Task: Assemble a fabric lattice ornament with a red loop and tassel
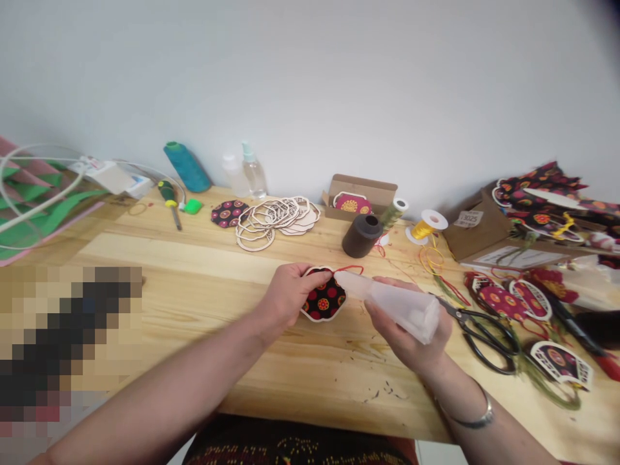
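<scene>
My left hand (289, 290) pinches the upper left edge of a flat wooden ornament (324, 298) faced with black fabric printed with red and yellow dots; it lies on the wooden table (194, 278). A thin red cord (351, 267) loops out from the ornament's top. My right hand (407, 332) grips a translucent squeeze bottle (397, 303), tilted so its nozzle points at the ornament's upper right edge, by the cord.
Black scissors (484, 332) lie right of my right hand. Finished fabric ornaments (504, 300) and a cardboard box (484, 232) fill the right side. Wooden cut-out frames (276, 219), a dark thread cone (362, 236), a gold cord spool (426, 226) and a screwdriver (170, 201) lie farther back.
</scene>
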{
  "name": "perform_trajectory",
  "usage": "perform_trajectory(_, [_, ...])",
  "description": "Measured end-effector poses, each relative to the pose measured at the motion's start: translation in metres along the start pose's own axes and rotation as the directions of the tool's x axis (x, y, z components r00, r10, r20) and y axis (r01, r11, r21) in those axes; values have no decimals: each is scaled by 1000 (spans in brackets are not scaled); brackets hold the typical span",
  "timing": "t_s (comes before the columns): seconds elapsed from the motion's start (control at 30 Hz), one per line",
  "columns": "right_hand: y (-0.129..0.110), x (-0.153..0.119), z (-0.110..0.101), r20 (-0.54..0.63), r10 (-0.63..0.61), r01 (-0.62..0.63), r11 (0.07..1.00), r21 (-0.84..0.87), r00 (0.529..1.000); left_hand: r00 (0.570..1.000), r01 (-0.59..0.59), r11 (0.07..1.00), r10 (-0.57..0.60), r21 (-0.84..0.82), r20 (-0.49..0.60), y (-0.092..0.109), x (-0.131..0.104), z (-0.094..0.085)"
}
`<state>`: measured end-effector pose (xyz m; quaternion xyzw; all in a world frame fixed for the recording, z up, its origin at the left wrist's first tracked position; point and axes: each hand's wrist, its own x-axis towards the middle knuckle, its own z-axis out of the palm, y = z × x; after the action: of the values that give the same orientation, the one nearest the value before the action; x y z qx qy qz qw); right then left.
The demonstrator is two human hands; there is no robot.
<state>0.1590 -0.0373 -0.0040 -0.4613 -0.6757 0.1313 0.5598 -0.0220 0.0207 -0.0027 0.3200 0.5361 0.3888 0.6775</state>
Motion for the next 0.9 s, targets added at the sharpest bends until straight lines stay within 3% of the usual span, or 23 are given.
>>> perform_trajectory(0.27, [-3,3,0,0,23,-23,994,-103,1000,1000,-1,1000,1,12,3,-1,-1,1])
perform_trajectory(0.7, [-14,11,-1,36,-141,145,962,-232,989,1000,-1,1000,2,-25,31,-3,0,0])
perform_trajectory(0.9, [-8,7,-1,25,-63,66,982,-179,998,999,16,1000,-15,-25,29,1,-2,1])
